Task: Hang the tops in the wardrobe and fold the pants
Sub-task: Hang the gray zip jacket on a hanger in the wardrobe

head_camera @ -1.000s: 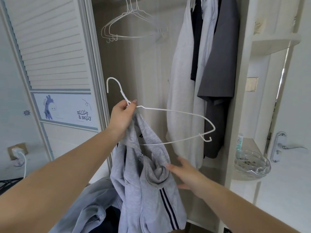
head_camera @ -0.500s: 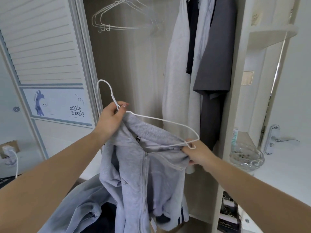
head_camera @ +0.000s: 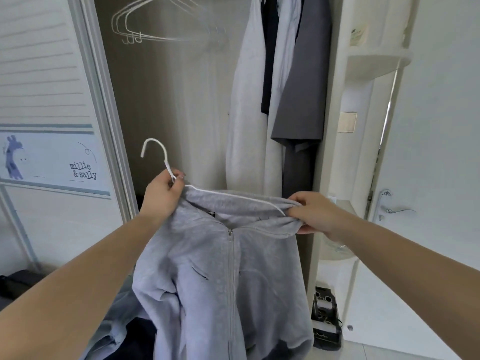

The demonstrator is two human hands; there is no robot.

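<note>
A light grey zip jacket (head_camera: 223,276) hangs in front of me on a white wire hanger (head_camera: 166,162), its zipper closed. My left hand (head_camera: 162,196) pinches the hanger's neck just below the hook, together with the jacket's left shoulder. My right hand (head_camera: 315,213) grips the jacket's right shoulder, bunched over the hanger's right end. The hanger's lower bar is hidden inside the jacket. The open wardrobe (head_camera: 181,100) is straight ahead.
Empty white hangers (head_camera: 135,29) hang at the wardrobe's top left. Grey, white and dark tops (head_camera: 280,94) hang at its right. The louvred sliding door (head_camera: 52,100) stands left. More clothes (head_camera: 124,331) lie low left. A dark box (head_camera: 326,318) sits on the floor at right.
My right hand rose from below the hanger to its right end and pulled the jacket's shoulder over it. The jacket now spreads across the hanger. My view shifted left.
</note>
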